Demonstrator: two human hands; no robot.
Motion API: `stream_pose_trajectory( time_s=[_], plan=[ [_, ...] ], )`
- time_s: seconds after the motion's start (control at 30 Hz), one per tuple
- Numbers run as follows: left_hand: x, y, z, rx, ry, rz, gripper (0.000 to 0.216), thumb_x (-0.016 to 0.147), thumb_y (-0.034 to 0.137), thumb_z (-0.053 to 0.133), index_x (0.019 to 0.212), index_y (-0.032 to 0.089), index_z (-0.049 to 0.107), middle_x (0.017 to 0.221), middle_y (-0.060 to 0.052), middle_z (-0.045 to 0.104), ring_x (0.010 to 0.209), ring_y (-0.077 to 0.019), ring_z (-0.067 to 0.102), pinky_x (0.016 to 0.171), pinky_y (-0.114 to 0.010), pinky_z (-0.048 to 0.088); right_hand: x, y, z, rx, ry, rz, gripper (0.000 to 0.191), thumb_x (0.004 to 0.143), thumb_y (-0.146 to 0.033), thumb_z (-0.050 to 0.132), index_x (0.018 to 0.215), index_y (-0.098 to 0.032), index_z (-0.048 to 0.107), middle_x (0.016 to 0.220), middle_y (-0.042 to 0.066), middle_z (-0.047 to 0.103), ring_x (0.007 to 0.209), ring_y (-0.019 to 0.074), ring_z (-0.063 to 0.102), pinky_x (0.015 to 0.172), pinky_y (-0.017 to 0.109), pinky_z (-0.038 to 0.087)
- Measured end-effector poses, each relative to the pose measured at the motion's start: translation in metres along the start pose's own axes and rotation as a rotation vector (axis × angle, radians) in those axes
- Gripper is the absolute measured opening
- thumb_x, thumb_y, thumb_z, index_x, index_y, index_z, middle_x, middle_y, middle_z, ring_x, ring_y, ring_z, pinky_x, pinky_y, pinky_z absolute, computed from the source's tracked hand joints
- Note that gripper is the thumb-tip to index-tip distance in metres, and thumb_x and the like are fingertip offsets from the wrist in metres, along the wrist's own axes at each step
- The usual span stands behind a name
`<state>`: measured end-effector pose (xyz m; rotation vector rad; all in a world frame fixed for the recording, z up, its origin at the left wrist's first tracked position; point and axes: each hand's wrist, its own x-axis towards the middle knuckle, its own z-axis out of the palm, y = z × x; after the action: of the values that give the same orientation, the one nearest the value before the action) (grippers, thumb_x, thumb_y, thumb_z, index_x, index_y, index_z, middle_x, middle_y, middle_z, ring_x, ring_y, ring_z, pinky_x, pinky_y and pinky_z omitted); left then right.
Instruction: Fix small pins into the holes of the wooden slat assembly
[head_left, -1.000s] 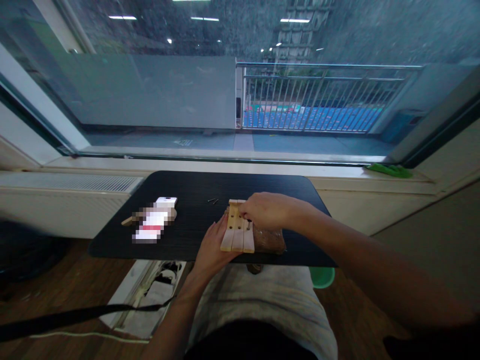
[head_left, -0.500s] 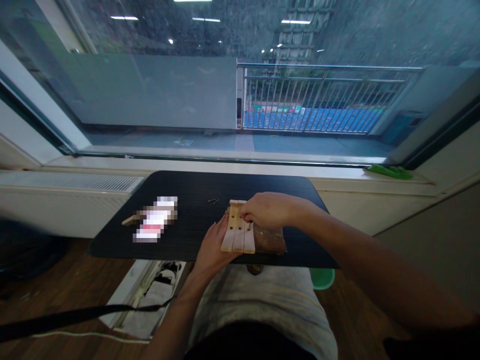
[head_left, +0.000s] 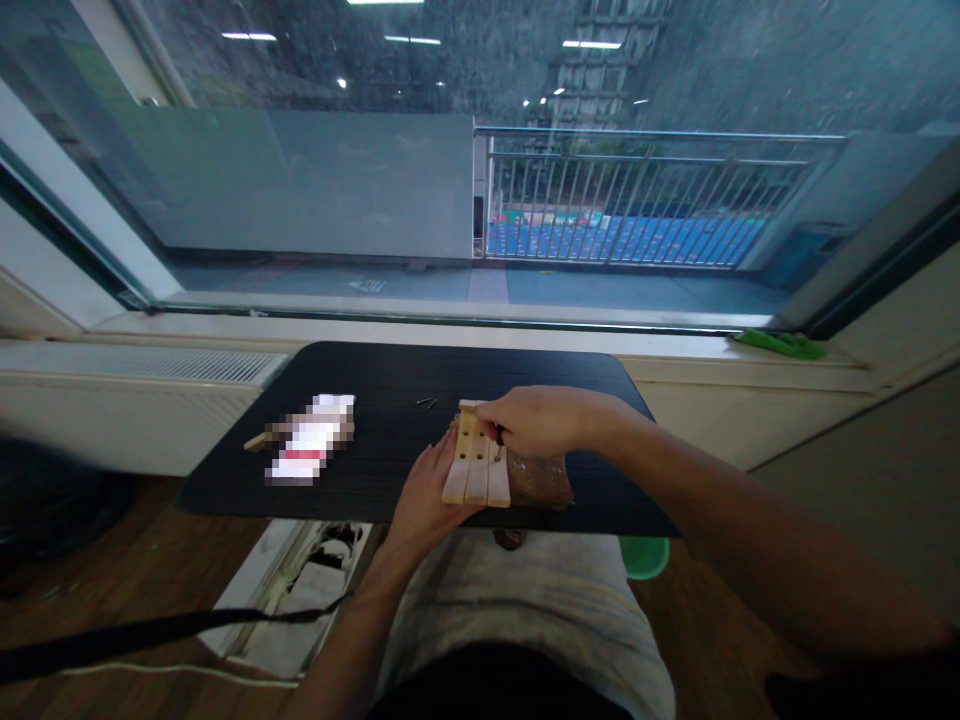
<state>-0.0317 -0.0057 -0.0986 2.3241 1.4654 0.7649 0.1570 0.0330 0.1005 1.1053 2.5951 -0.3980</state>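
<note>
Three pale wooden slats (head_left: 475, 468) with drilled holes lie side by side near the front edge of a black table (head_left: 390, 380). My left hand (head_left: 424, 492) lies flat against their left side, fingers stretched out, steadying them. My right hand (head_left: 534, 420) hovers over the slats' far end, fingers pinched round a small dark thing that looks like a screw or a tool tip set on the right slat. A brown cork-like block (head_left: 541, 479) lies under and to the right of the slats.
Two small screws (head_left: 427, 402) lie on the table behind the slats. A blurred white and red pack (head_left: 310, 447) and a wooden stick (head_left: 255, 441) sit at the left. A window sill with a green cloth (head_left: 780, 342) runs behind; a green bin (head_left: 645, 553) stands below.
My right hand has shifted very slightly over the slats' far end, its fingers closing tighter on the small dark thing. The left hand and the slats have stayed in place.
</note>
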Motion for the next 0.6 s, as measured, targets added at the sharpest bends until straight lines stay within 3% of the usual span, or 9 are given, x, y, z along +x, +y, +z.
stream_pose_trajectory(
  time_s=[0.2, 0.6],
  plan=[
    [-0.0016, -0.0062, 0.0037, -0.005, 0.024, 0.017, 0.098, 0.077, 0.053, 0.077, 0.155, 0.021, 0.029, 0.157, -0.020, 0.046, 0.142, -0.0370, 0.048, 0.117, -0.057, 0.036, 0.0001, 0.0021, 0.0004, 0.023, -0.006, 0.004, 0.025, 0.095, -0.022, 0.050, 0.116, -0.018, 0.063, 0.109, 0.013, 0.075, 0.087, 0.0231, 0.067, 0.063, 0.031, 0.034],
    [-0.0007, -0.0004, 0.0001, -0.029, 0.014, 0.001, 0.098, 0.076, 0.054, 0.077, 0.155, 0.021, 0.029, 0.158, -0.020, 0.045, 0.141, -0.0379, 0.048, 0.117, -0.058, 0.036, 0.0004, 0.0005, -0.0007, 0.027, -0.020, 0.009, 0.023, 0.092, -0.014, 0.048, 0.106, -0.019, 0.066, 0.099, 0.009, 0.074, 0.078, 0.0197, 0.063, 0.062, 0.031, 0.032]
  ],
)
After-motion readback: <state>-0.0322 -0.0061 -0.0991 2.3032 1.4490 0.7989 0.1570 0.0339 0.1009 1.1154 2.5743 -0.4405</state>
